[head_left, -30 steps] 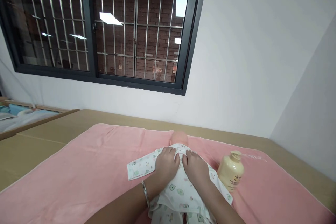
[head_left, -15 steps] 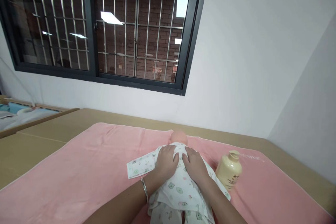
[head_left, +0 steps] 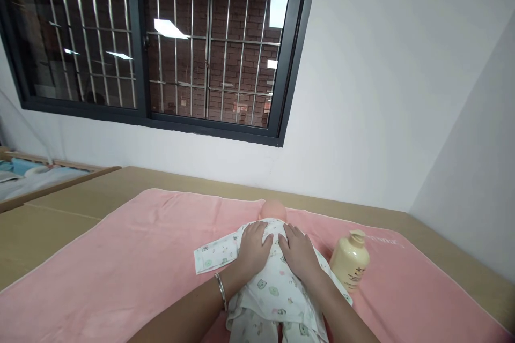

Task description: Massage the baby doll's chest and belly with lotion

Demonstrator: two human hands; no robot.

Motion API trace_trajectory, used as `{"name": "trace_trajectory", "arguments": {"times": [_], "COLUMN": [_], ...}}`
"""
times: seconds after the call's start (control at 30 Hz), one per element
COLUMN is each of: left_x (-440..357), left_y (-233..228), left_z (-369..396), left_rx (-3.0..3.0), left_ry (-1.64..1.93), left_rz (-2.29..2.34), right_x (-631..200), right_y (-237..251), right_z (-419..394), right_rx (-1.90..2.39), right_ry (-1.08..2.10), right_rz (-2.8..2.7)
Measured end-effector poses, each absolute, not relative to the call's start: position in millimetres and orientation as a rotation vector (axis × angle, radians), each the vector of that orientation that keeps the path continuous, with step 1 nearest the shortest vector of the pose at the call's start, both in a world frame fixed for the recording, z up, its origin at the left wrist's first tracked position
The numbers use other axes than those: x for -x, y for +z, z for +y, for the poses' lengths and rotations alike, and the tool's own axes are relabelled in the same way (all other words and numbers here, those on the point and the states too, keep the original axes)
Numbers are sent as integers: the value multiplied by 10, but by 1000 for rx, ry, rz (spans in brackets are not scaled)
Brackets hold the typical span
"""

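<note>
And the left hand (head_left: 254,251) and right hand (head_left: 298,253), flat and gripping nothing, have edged slightly apart over the upper body of the doll (head_left: 277,284) lying on the pink towel (head_left: 161,257), seemingly stroking outward.

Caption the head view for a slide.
Left hand and right hand resting on the patterned shirt of a doll on a pink blanket, pump bottle beside it.
</note>
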State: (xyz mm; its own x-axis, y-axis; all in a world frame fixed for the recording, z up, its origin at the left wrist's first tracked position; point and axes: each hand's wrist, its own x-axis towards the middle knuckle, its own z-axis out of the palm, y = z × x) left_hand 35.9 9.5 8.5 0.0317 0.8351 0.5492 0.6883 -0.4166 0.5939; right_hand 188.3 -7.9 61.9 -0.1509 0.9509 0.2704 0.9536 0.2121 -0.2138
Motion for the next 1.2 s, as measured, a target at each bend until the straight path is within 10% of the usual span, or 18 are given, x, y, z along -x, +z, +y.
{"name": "trace_trajectory", "arguments": {"times": [1.2], "left_x": [-352], "left_y": [180], "left_z": [2], "left_rx": [-1747], "left_ry": [1725], "left_rz": [1265], "right_x": [-1836], "right_y": [1126], "right_z": [-416], "right_rx": [1456], "right_ry": [18], "right_rz": [-2058]}}
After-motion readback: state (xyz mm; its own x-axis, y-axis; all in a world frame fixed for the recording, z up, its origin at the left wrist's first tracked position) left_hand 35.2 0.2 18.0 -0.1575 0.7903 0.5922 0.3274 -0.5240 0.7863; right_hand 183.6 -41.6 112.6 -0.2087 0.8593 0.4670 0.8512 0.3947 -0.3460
